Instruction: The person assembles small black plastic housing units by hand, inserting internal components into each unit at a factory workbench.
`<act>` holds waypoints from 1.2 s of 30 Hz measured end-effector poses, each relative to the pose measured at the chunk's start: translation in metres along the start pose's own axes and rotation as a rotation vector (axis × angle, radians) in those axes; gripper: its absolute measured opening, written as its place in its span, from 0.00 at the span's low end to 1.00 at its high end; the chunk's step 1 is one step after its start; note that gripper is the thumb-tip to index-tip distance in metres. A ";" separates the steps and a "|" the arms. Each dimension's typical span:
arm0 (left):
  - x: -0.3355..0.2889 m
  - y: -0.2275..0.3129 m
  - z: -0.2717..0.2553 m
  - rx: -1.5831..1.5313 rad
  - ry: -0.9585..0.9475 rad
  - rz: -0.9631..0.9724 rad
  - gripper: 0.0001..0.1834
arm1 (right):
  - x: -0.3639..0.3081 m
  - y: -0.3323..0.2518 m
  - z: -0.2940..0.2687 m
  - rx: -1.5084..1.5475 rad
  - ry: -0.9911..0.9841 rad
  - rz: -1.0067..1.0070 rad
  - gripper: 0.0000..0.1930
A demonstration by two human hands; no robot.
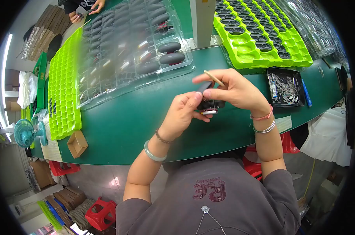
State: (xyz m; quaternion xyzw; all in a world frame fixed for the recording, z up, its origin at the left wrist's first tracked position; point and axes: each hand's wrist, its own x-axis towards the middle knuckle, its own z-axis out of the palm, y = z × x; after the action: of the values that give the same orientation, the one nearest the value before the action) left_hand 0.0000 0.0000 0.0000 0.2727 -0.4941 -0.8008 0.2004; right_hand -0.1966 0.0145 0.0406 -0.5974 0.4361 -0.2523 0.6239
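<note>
Over the near middle of the green table, my two hands meet around a small dark plastic assembly [209, 105] with a pale, shiny part along its bottom. My left hand [182, 111] grips it from the left, thumb on top and fingers underneath. My right hand [238, 92] is closed at its other side, with a thin wooden stick [214, 77] sticking out between the fingers. The right thumb presses close to a dark grey rounded piece of the assembly. My fingers hide most of its detail.
A clear tray [189, 67] of grey rounded parts lies ahead. Lime-green trays stand left [69, 117] and right [240, 62]. At right are a black box [276, 103] of small metal pieces and a blue pen [306, 94]. A small cardboard box [77, 144] sits left; another person's hands [97, 6] show beyond.
</note>
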 end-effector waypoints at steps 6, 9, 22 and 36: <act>-0.001 0.006 0.004 -0.335 0.234 0.303 0.24 | -0.001 -0.004 0.006 0.211 0.472 -0.115 0.21; -0.001 0.007 0.009 -0.423 0.275 0.370 0.24 | 0.007 0.003 0.021 0.230 0.417 -0.126 0.19; -0.010 0.015 0.000 -0.212 0.366 0.466 0.24 | 0.001 0.003 -0.001 0.665 0.102 -0.085 0.23; -0.013 0.022 0.004 -0.076 0.414 0.344 0.18 | 0.001 -0.001 -0.001 0.481 0.170 -0.022 0.18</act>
State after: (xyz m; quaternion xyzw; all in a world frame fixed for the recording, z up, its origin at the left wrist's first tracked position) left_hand 0.0091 0.0007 0.0244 0.3352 -0.4513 -0.7001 0.4402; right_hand -0.1966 0.0134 0.0410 -0.4133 0.4078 -0.4050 0.7063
